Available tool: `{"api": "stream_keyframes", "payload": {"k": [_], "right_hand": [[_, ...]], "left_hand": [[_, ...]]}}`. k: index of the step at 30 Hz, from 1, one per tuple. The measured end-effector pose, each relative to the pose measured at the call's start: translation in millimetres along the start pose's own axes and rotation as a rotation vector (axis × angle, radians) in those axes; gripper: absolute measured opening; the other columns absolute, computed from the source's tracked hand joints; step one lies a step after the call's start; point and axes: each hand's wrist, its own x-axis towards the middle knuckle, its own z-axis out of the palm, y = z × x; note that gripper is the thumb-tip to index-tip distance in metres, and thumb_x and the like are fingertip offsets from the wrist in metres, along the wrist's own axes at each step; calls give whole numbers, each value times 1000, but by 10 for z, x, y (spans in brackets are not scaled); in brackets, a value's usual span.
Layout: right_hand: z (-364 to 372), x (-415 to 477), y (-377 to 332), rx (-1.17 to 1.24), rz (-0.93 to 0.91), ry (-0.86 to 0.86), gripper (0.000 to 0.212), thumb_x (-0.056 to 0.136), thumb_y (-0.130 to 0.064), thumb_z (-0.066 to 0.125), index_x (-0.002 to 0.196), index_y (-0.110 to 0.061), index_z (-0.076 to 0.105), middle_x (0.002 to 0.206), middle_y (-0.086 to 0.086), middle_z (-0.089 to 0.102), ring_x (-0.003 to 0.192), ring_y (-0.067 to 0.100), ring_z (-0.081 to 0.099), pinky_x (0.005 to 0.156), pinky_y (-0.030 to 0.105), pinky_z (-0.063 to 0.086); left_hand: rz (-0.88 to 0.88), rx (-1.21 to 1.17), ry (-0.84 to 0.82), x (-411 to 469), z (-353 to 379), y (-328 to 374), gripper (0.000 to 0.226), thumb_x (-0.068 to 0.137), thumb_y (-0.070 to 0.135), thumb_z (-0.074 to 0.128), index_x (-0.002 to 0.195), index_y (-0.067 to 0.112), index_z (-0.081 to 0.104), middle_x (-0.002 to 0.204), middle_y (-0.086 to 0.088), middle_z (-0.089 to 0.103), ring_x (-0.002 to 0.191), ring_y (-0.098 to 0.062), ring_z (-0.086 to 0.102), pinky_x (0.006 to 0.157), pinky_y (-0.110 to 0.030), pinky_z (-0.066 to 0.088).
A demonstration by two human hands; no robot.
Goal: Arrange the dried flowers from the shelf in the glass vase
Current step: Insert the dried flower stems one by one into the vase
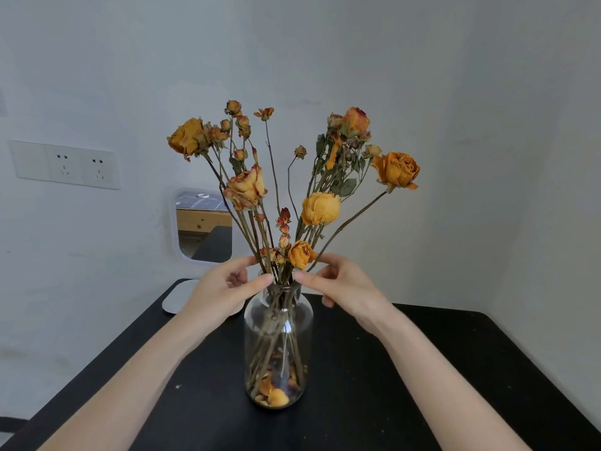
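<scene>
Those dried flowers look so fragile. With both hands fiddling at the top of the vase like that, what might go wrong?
Three risks, judging from this moment:
1. The left hand and right hand are pinching brittle stems at the neck; one may snap.
2. Petals already lie loose inside the glass vase, so more handling may shed more.
3. The blooms spread wide and tall above a narrow vase on the black table; a sideways tug might tip it.

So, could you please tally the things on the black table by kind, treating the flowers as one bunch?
Glass vase: 1
Bunch of dried flowers: 1
White round object, partly hidden behind the left hand: 1
Total: 3
</scene>
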Motion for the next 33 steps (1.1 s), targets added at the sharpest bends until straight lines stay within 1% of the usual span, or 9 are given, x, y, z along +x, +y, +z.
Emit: {"api": "stream_keyframes", "payload": {"k": [6,9,12,15,18,21,25,29,33], "right_hand": [[-8,154,-70,67,8,-203,33,76,-29,74,102,-11,66,43,-12,44,40,0,41,46,15,31],[-23,164,-75,111,-42,-177,19,79,-22,72,91,-10,65,44,-11,40,38,2,36,42,13,30],[-45,179,-144,247,-152,-176,9,78,-15,73,85,-15,67,52,-5,35,42,4,31,41,15,28],[-82,187,-142,329,-193,-210,42,72,-13,76,111,-20,63,66,9,44,48,6,33,43,18,27],[-90,144,-57,176,-113,-250,45,71,-15,79,109,-27,59,92,13,49,65,11,43,48,19,32],[-68,125,-6,132,-103,-333,31,73,-16,78,95,-33,63,72,4,42,64,12,40,50,20,28],[-19,144,-51,80,-109,-253,25,71,-24,79,90,-32,64,57,-7,36,48,4,33,45,18,26],[-14,151,-106,177,-202,-172,21,75,-20,76,90,-33,68,50,-6,34,43,5,31,43,18,26],[-102,139,-85,290,-206,-173,50,68,-21,78,115,-20,62,55,-4,38,45,5,31,44,20,22]], "left_hand": [[0,5,-146,167,-11,85,41,80,38,66,102,3,64,87,-20,58,77,-23,51,75,-29,39],[9,-57,-117,199,-40,130,25,80,34,66,98,16,68,83,-1,65,78,-12,57,70,-14,44],[58,-133,-60,236,-109,213,16,78,33,68,94,31,69,95,1,71,93,-14,62,76,-20,45],[97,-186,-80,234,-209,211,27,66,40,72,93,41,69,86,5,70,81,-8,63,75,-19,42],[30,-137,-171,182,-236,85,53,63,36,75,114,33,61,62,15,48,63,0,49,67,-14,38],[-31,-120,-239,163,-198,-14,58,73,20,75,126,26,52,54,16,41,57,2,46,74,-17,36],[24,-118,-246,186,-109,90,37,74,28,72,108,30,59,68,2,48,65,-3,50,81,-25,41],[46,-168,-183,234,-95,172,40,77,27,71,114,34,57,101,-14,56,102,-39,56,94,-40,45],[53,-241,-177,199,-182,148,52,61,35,75,110,36,59,63,3,48,66,-10,51,69,-17,43]]}}
